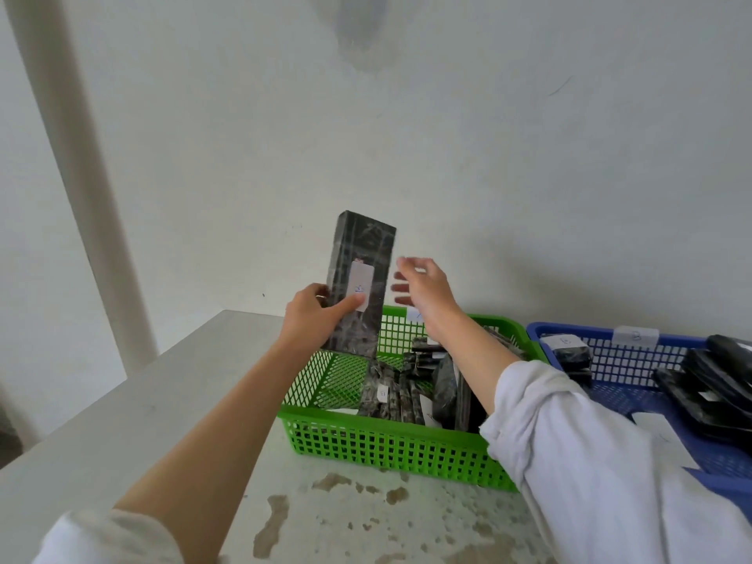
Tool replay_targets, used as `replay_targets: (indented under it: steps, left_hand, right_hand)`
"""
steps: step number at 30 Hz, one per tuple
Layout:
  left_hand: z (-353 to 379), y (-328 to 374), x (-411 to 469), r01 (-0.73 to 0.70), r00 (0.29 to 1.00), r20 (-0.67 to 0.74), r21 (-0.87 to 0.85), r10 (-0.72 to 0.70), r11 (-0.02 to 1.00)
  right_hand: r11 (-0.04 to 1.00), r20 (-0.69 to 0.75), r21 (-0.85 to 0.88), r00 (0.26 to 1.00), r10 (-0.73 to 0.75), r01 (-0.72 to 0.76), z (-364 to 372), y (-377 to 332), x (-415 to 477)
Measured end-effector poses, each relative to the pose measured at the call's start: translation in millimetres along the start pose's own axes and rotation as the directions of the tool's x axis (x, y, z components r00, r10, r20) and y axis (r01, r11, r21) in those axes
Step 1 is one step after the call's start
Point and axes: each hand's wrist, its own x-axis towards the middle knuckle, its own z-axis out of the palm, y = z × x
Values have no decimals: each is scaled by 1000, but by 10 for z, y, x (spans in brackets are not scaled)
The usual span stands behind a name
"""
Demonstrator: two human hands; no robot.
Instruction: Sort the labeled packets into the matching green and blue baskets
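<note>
My left hand (313,315) holds a long dark packet (360,278) upright above the far left corner of the green basket (386,445); my thumb rests on its white label. My right hand (423,289) hovers just to the right of the packet, fingers spread, holding nothing. The green basket holds several dark packets (407,392) with small white labels. To its right stands the blue basket (635,352), also with several dark packets (712,384) and a white label tag on its far rim.
Both baskets sit on a pale table (142,421) with brown stains near the front. A white wall rises close behind, and a white pipe (81,177) runs down at the left. White sleeves cover both my forearms near the camera.
</note>
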Motion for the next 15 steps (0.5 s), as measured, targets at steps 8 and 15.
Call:
replay_targets:
  steps: [8, 15]
  left_hand:
    - [-214, -263, -125, 3, 982, -190, -38, -10, 999]
    - [-168, -283, -173, -15, 970, -242, -47, 3, 999]
  right_hand:
    - [199, 308, -950, 836, 454, 242, 248, 416, -200]
    - [261, 297, -946, 838, 458, 193, 380, 564, -190]
